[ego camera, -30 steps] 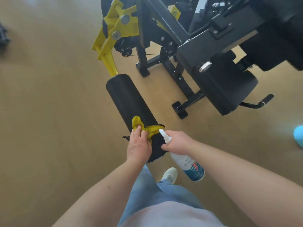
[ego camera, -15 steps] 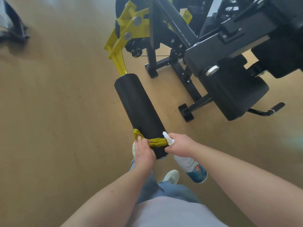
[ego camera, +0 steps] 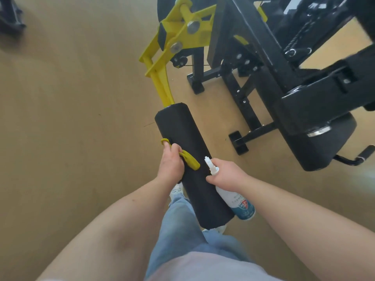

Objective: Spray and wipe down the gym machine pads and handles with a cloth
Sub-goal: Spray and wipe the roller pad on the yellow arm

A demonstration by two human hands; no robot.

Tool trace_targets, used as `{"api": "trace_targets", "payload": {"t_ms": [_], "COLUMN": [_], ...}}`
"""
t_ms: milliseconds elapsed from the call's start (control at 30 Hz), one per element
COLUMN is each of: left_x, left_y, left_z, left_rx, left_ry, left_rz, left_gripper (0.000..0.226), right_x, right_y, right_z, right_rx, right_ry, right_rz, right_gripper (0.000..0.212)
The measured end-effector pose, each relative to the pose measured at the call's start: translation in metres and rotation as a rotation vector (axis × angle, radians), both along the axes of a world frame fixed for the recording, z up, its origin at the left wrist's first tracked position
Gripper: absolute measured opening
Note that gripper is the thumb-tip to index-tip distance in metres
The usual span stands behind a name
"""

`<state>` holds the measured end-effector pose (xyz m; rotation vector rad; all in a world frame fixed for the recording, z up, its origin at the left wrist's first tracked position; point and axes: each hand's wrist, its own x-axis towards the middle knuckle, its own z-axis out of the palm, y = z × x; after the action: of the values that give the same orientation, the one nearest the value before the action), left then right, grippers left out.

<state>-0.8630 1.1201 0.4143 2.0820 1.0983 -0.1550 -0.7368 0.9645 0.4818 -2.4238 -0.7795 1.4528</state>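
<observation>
- Up the roller goes the left hand [ego camera: 171, 162]: half a second ago it was wiping near the roller's near end, and now it sits about midway along, the cloth carried with it; the right hand has barely shifted.
- Largest in view, the black machine frame [ego camera: 263, 57] fills the upper right, with a big padded block [ego camera: 328, 142] at right and a small black handle [ego camera: 365, 153] poking out at the right edge, both yet to be wiped as far as I can judge.
- A yellow lever arm [ego camera: 162, 78] runs from upper centre down into the far end of the roller pad [ego camera: 182, 138], which lies diagonally through the middle of the frame, its near end above the person's jeans.
- The roller looks like firm foam under a matte cover: it should give a little under pressure and grip the cloth rather than let it slide, so steady wrapped strokes suit it.
- The left hand is closed around the yellow cloth [ego camera: 189, 160], pressing it against the roller's left flank; the cloth is limp and bunched, best held by a gathered fold as it is now.
- The right hand [ego camera: 227, 173] is wrapped shut round the neck of the spray bottle [ego camera: 239, 201], nozzle pointing up-frame, the bottle lying just beside the roller's right side; light plastic, possibly slick if wet.
- Open tan floor [ego camera: 71, 118] lies left of the roller, giving free room; to the right the frame's feet crowd in.
</observation>
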Motion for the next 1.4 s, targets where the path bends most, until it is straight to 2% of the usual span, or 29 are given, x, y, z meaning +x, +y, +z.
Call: {"api": "trace_targets", "payload": {"t_ms": [133,200,300,367,533,667,867,933,1000,1100,1267,1400], "left_x": [0.042,0.064,0.089,0.101,0.112,0.104,0.092,0.089,0.093,0.106,0.118,0.123], "left_y": [0.069,0.099,0.130,0.136,0.107,0.068,0.015,-0.008,-0.034,-0.084,-0.184,-0.259], "left_z": [0.004,0.007,0.013,0.018,0.012,0.015,0.031,0.040,0.052,0.073,0.101,0.131], "left_rx": [0.054,0.090,0.136,0.161,0.385,0.403,0.226,0.083,-0.089,-0.202,-0.397,-0.548], "left_ry": [-0.053,-0.047,-0.031,-0.009,0.036,0.102,0.142,0.162,0.137,0.077,0.008,-0.017], "left_rz": [0.028,0.007,-0.153,-0.281,-0.679,-0.832,-0.840,-0.733,-0.547,-0.382,-0.367,-0.434], "left_gripper": [0.018,0.021,0.023,0.021,0.021,0.021,0.020,0.018,0.017,0.020,0.021,0.038], "right_x": [0.014,0.019,0.026,0.028,0.031,0.033,0.032,0.030,0.027,0.025,0.018,0.012], "right_y": [0.038,0.053,0.069,0.075,0.077,0.059,-0.002,-0.030,-0.062,-0.118,-0.214,-0.277], "right_z": [0.001,0.001,0.000,0.000,0.004,0.006,0.013,0.020,0.027,0.034,0.046,0.054], "right_rx": [-0.011,-0.024,-0.046,-0.051,-0.028,-0.002,0.062,0.077,0.082,0.088,0.124,0.109], "right_ry": [-0.008,-0.014,-0.024,-0.029,-0.046,-0.040,0.004,0.003,-0.009,-0.036,-0.111,-0.136], "right_rz": [-0.022,-0.039,-0.064,-0.073,-0.087,-0.139,-0.329,-0.348,-0.371,-0.411,-0.474,-0.520], "right_gripper": [0.016,0.026,0.045,0.051,0.047,0.044,0.035,0.031,0.035,0.041,0.018,0.019]}}
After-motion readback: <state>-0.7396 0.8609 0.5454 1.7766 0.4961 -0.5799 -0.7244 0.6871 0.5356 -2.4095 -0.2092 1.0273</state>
